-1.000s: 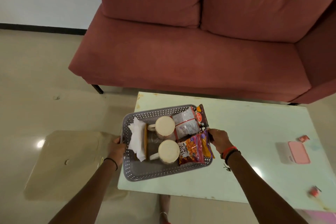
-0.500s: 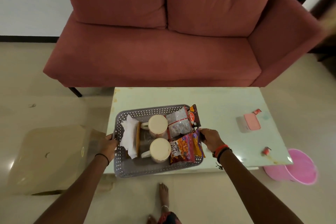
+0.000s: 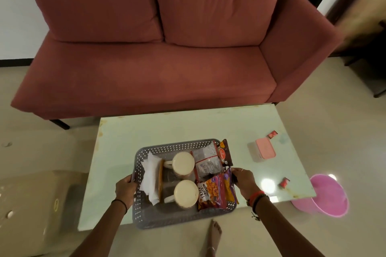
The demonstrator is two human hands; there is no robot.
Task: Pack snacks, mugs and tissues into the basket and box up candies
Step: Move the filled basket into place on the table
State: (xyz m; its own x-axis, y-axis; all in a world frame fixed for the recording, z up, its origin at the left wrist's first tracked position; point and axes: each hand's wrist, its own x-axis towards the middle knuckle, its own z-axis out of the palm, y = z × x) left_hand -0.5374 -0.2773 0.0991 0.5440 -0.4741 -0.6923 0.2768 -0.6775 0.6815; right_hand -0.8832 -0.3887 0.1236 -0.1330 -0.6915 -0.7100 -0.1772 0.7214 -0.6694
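Note:
A grey perforated basket (image 3: 146,216) sits at the front edge of the pale table (image 3: 167,129), its near side overhanging the edge. Inside lie white tissues (image 3: 149,175), two cream mugs (image 3: 183,162) (image 3: 186,194), an orange nuts packet (image 3: 215,193) and a clear snack packet (image 3: 206,162). My left hand (image 3: 125,190) grips the basket's left rim. My right hand (image 3: 245,182) grips its right rim beside the packets. A pink-lidded box (image 3: 262,150) stands shut on the table's right part, with red candies (image 3: 272,134) (image 3: 284,182) lying near it.
A red sofa (image 3: 156,69) stands close behind the table. A pink bucket (image 3: 325,198) is on the floor at the table's right front corner. A beige box-like thing (image 3: 31,210) lies on the floor to the left. My bare foot (image 3: 214,238) is under the basket.
The basket, held in both hands, has shifted from the table's left corner towards the middle of its front edge. The view has swung right, showing the sofa arm and the bucket.

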